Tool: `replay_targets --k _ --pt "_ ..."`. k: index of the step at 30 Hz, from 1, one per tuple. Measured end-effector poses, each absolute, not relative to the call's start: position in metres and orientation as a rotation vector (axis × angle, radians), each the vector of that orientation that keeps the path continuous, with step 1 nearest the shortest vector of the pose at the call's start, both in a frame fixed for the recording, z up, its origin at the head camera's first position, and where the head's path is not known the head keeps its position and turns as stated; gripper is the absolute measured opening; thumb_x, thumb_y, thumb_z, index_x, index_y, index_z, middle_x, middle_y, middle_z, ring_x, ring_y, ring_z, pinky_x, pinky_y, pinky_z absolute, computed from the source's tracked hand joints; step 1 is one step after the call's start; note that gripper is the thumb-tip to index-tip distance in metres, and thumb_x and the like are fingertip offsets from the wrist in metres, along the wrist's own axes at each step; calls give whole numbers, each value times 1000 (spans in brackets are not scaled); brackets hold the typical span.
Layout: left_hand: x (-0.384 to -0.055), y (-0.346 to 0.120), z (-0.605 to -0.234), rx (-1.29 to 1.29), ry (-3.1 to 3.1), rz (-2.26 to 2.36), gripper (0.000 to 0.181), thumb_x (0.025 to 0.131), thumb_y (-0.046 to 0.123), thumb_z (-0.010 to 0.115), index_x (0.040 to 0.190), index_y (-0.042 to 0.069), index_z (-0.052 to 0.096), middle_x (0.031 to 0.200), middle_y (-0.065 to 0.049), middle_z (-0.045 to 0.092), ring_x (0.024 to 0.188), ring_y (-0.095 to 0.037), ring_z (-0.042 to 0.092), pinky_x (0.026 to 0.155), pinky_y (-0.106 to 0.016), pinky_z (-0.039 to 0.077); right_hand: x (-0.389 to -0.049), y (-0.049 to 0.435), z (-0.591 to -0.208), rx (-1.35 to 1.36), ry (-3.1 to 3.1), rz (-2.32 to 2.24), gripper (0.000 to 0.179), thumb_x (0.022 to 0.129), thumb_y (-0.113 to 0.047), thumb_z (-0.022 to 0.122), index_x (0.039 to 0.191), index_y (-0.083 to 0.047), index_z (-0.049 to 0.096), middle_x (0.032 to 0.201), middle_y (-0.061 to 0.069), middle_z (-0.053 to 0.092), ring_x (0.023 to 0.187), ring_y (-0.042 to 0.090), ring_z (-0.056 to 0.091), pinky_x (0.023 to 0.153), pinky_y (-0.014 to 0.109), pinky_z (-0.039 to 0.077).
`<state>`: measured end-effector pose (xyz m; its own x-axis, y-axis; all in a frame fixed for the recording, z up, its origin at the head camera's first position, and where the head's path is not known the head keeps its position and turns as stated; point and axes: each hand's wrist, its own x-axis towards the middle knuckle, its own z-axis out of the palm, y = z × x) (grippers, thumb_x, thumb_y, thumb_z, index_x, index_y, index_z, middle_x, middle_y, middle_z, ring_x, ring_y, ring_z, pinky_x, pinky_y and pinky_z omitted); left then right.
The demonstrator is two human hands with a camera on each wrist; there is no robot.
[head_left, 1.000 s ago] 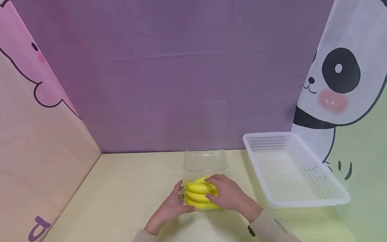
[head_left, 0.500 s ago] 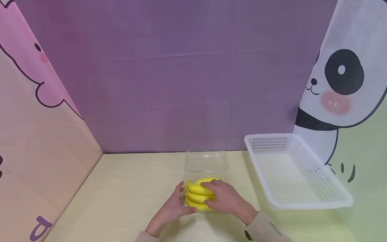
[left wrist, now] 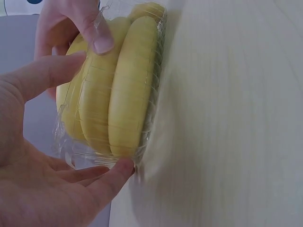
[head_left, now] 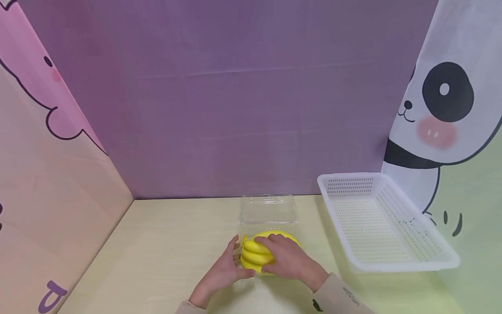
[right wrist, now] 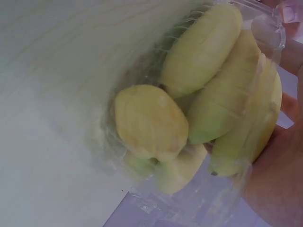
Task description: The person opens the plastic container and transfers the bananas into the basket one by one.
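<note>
Bananas (right wrist: 225, 90) show greenish ends only in the right wrist view.

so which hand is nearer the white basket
Right. The right hand grips the bananas, left of the white basket; the left hand is farther left, at the clear container.

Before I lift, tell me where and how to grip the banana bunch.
Likely best across the middle of the banana bunch, from above, thumb on the near side, fingers on the far: it lies lengthwise left to right, bare through the open top of the clear container, whose walls guard its sides.
</note>
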<state>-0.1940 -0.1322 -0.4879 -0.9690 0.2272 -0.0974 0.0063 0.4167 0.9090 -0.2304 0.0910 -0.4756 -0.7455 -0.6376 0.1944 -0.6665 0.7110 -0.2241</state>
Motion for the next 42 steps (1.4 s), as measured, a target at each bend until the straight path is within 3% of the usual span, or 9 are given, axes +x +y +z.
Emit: replay_targets --k 10,19,27,42 --pt "-194 -133 -489 216 2436 1597 117 79 19 88 161 0 7 159 -32 25 140 -50 37 110 -68 31 -232 91 -478 1088 -2771 368 71 78 -30 88 140 -20 54 110 0 61 96 20 58 81 37 51" --pt "-195 -132 -489 210 2444 1585 116 79 19 88 161 0 8 158 -34 26 136 -50 43 107 -66 37 -234 93 -481 1084 -2724 377 67 78 -28 86 138 -19 58 104 -1 58 89 18 54 74 32 49" --pt "-195 -132 -488 214 2409 1604 115 80 16 87 161 0 6 159 -34 24 135 -51 44 105 -62 42 -234 93 -486 1043 -2676 342 66 79 -28 84 139 -18 58 109 -1 59 96 18 52 80 35 47" --pt "-197 -134 -490 238 2390 1609 116 81 18 86 161 -1 4 158 -35 24 136 -53 41 107 -63 40 -235 94 -483 1047 -2648 353 64 80 -28 83 137 -17 58 108 -2 58 94 17 51 80 35 47"
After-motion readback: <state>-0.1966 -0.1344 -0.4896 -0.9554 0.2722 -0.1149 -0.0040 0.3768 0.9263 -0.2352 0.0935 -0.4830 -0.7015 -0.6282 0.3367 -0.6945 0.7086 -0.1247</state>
